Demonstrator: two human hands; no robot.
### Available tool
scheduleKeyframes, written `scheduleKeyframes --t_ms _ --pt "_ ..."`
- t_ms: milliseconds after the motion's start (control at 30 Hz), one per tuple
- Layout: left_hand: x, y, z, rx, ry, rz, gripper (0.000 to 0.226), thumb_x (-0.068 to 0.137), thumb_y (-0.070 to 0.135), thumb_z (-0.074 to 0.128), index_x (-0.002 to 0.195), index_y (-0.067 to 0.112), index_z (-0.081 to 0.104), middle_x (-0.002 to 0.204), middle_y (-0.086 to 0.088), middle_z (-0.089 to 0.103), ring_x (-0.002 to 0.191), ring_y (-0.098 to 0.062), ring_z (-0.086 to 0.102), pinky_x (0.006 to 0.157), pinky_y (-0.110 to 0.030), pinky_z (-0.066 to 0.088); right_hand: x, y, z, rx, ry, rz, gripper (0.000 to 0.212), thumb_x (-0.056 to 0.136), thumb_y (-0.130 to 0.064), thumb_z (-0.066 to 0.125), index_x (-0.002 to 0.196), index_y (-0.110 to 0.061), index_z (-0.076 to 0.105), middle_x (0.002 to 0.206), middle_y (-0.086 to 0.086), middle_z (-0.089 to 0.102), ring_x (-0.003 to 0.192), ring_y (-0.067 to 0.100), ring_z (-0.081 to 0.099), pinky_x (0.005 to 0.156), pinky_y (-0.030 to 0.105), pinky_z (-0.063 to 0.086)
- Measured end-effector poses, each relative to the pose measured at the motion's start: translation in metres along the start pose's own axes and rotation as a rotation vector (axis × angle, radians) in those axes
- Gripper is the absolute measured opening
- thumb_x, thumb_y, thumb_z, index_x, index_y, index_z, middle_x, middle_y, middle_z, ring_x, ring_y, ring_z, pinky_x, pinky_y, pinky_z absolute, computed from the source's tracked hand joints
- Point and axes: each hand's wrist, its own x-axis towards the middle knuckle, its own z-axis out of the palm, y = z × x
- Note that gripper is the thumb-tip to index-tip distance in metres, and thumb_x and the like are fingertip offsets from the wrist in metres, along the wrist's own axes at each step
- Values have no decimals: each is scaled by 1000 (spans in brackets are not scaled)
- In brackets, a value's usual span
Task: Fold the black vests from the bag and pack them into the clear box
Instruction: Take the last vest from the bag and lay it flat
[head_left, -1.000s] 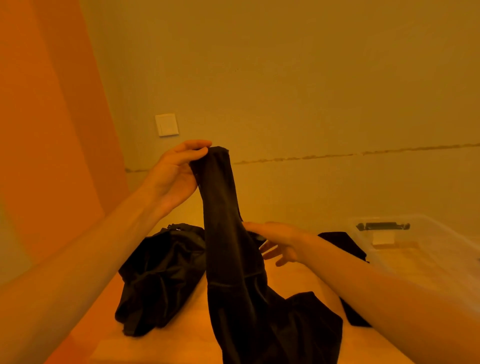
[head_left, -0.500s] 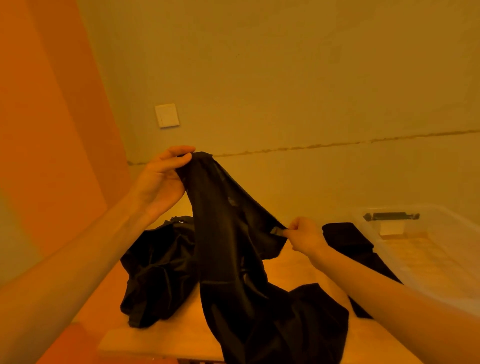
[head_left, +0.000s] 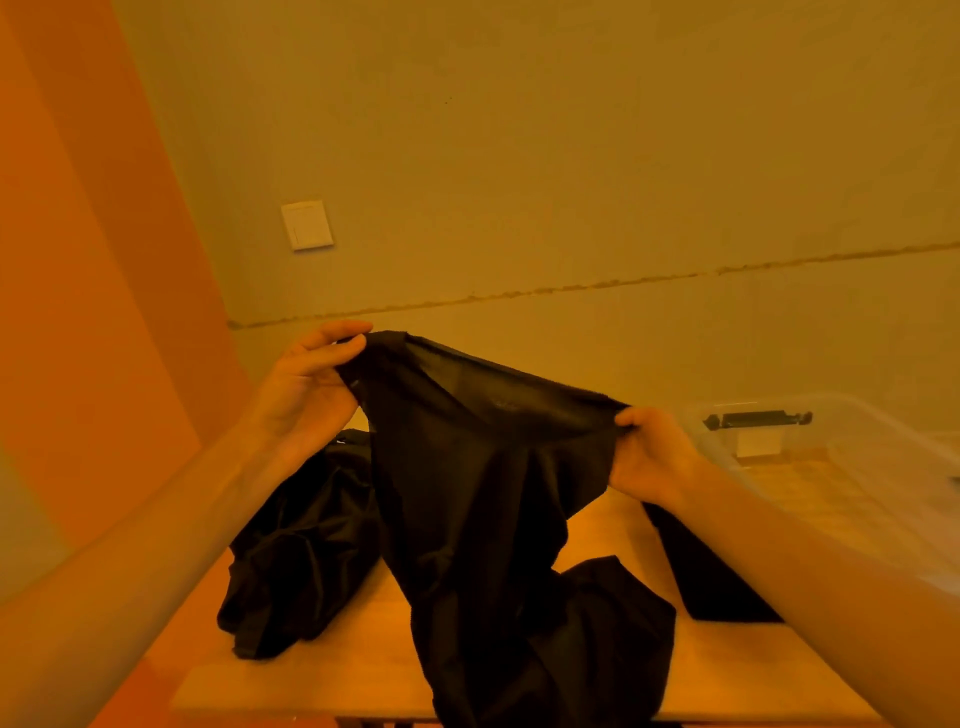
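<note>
A black vest (head_left: 467, 493) hangs in the air over the wooden table (head_left: 384, 670), its lower part bunched on the tabletop. My left hand (head_left: 306, 389) pinches its upper left corner between thumb and fingers. My right hand (head_left: 649, 452) grips the upper right corner, so the top edge is stretched between both hands. The black bag (head_left: 296, 551) lies crumpled on the table at the left. The clear box (head_left: 831, 467) stands at the right, open; a black latch shows on its far wall.
Another black garment (head_left: 711, 577) lies flat on the table beside the box, partly hidden by my right forearm. A wall with a light switch (head_left: 306, 224) rises just behind the table. An orange surface fills the left side.
My right hand took hold of the vest's edge and pulled it out to the right. The left hand lowered slightly. The vest went from a hanging column to a spread top edge.
</note>
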Motion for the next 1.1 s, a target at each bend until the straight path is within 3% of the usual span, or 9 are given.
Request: scheduleKeyframes --t_ms 167,267,400,500,667,733,800,933,1100 --pt "-5 -9 -8 -27 98 18 13 70 12 79 81 19 81 89 -3 75 91 -18 72 81 -27 58 -3 -16 9 -422 65 13 17 88 -1 56 102 -5 64 87 14 68 78 26 65 69 34 49" --pt "-5 -10 -9 -24 147 13 24 80 7 62 85 21 81 90 -1 76 89 -15 73 76 -24 59 -12 -33 10 -291 -37 1 7 84 -3 69 90 -7 71 83 14 72 73 24 69 62 31 56" --pt "-6 -15 -3 -15 172 -36 24 80 9 64 89 22 82 95 -1 77 93 -14 74 81 -27 61 -13 -55 4 -35 -264 -80 75 42 -6 98 113 -13 75 90 8 71 79 18 71 68 31 59" --pt "-6 -16 0 -46 201 -40 20 81 9 66 87 20 81 99 -2 76 100 -16 73 92 -34 57 -11 -54 6 -99 -199 -36 71 63 -4 84 129 -20 65 101 14 75 90 19 74 88 33 51" --pt "-1 -10 -3 -8 218 25 14 84 10 67 87 19 78 93 -1 76 92 -13 73 82 -26 59 -13 -44 12 -319 -179 153 116 22 -4 103 132 -11 64 87 7 69 78 20 60 81 32 44" --pt "1 -8 -6 64 211 42 15 82 10 68 92 18 77 92 -1 76 89 -12 73 77 -23 60 -16 -44 20 -226 -129 86 93 54 3 94 138 -15 58 79 9 71 64 20 68 61 28 56" --pt "3 -3 -7 163 205 41 20 84 7 68 101 15 74 92 -2 76 89 -13 73 75 -22 59 -16 -49 29 -154 1 -56 64 94 6 58 149 -24 45 89 13 69 52 17 67 44 25 54" --pt "17 22 5 356 223 93 24 90 3 70 111 14 71 96 -1 76 96 -13 73 81 -26 57 -18 -75 46 -192 45 -237 69 99 8 45 155 -32 36 139 16 49 85 26 71 62 36 60" --pt "47 73 36 175 194 163 20 87 6 71 102 19 72 92 2 76 88 -11 73 77 -26 57 -37 -113 82 -505 81 35 30 102 -30 54 126 -14 61 90 14 73 66 29 73 56 39 61"
